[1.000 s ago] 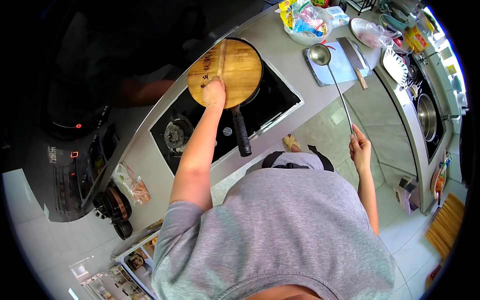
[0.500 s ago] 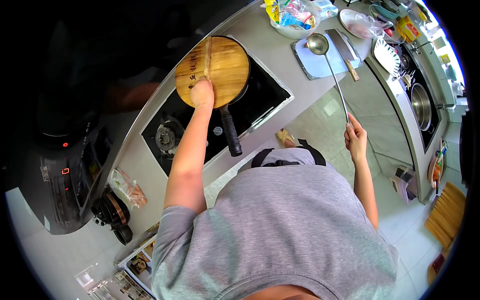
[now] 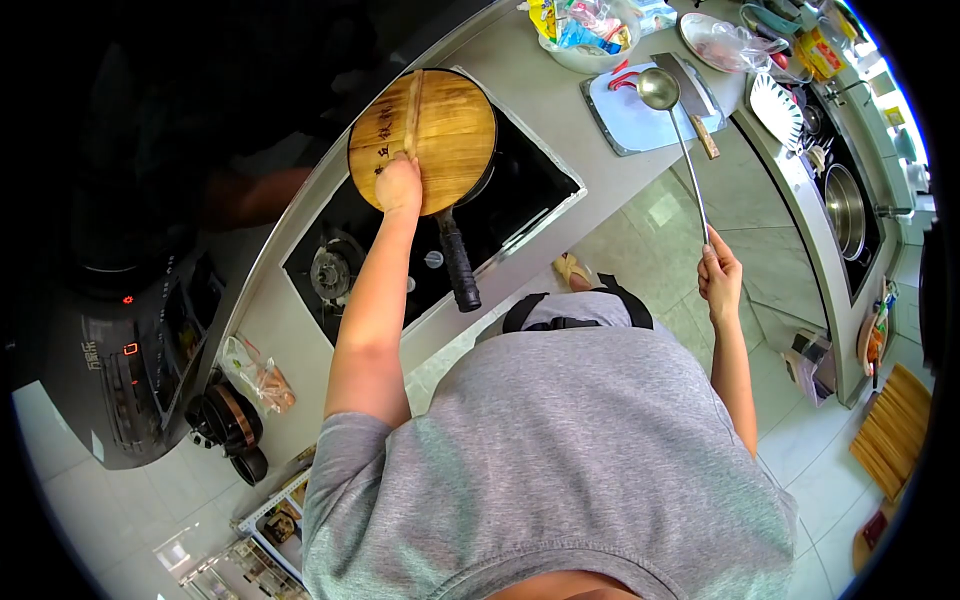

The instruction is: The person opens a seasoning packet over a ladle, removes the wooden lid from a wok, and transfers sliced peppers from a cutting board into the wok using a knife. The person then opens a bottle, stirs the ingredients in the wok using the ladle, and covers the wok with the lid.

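My left hand (image 3: 399, 186) is closed round the near end of the handle bar on a round wooden lid (image 3: 455, 140). The lid lies over a pan whose dark wrapped handle (image 3: 459, 260) points toward me across the black gas hob (image 3: 530, 185). My right hand (image 3: 720, 277) grips the end of a long metal ladle (image 3: 688, 160). The ladle's bowl hangs over a light-blue cutting board (image 3: 640, 125), apart from the pan. On that board are a cleaver (image 3: 693, 95) and something thin and red (image 3: 622, 80), perhaps chillies. What the pan contains is hidden by the lid.
A bowl of packets (image 3: 590, 60) stands behind the board. A white plate (image 3: 703, 45), a ribbed white dish (image 3: 774, 110) and a metal pot (image 3: 843, 210) are to the right. Left of me are an uncovered burner (image 3: 332, 272), a plastic bag (image 3: 258, 378) and the range hood (image 3: 125, 370).
My right hand has shifted slightly right and nearer, taking the ladle's bowl right, so the red pieces on the board show. My left hand stays on the lid.
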{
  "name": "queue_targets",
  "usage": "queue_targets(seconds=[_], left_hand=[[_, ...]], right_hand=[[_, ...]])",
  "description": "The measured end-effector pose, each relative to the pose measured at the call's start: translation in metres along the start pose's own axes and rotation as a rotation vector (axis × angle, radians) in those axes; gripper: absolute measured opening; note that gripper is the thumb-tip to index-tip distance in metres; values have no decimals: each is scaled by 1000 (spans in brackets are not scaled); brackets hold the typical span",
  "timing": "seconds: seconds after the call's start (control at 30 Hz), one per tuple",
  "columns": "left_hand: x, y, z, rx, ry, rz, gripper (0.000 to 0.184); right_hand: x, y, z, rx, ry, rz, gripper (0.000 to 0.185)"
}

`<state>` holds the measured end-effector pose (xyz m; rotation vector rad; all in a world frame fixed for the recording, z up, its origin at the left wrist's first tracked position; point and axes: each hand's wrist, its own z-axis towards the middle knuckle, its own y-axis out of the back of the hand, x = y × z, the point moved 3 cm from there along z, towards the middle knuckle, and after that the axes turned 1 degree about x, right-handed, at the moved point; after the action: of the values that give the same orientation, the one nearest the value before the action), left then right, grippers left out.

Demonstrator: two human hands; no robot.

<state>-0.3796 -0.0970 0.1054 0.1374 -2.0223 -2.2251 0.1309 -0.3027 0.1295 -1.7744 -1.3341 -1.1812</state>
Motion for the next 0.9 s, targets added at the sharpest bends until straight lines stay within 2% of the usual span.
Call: queue_targets(seconds=[0.2, 0.33, 0.4, 0.43, 0.53, 0.57, 0.63, 0.67, 0.73, 0.9], left_hand=[[-1, 0, 1, 27, 2, 36, 30], [1, 5, 1, 127, 19, 54, 42], [-5, 29, -3, 113, 81, 81, 49], [-9, 46, -9, 7, 16, 94, 50], [-21, 91, -38, -332, -87, -134, 31], [-24, 99, -50, -328, -88, -137, 31], [-28, 111, -75, -329, -165, -474, 16], [-30, 112, -87, -331, -161, -474, 16], [-27, 109, -111, -278, -55, -716, 8], [3, 68, -173, -140, 141, -971, 8]], right_hand=[[-6, 9, 7, -32, 7, 49, 40], [-20, 7, 22, 4, -29, 193, 42], [-30, 1, 38, 48, -55, 298, 43], [-39, -2, 49, 38, -60, 284, 44], [-50, -20, 85, -35, -42, 183, 50], [-53, -24, 98, -36, -35, 201, 51], [-59, -33, 122, -32, -27, 217, 51], [-62, -36, 134, -17, -32, 262, 50], [-66, -43, 153, 2, -36, 305, 50], [-90, -54, 191, 7, -17, 250, 50]])
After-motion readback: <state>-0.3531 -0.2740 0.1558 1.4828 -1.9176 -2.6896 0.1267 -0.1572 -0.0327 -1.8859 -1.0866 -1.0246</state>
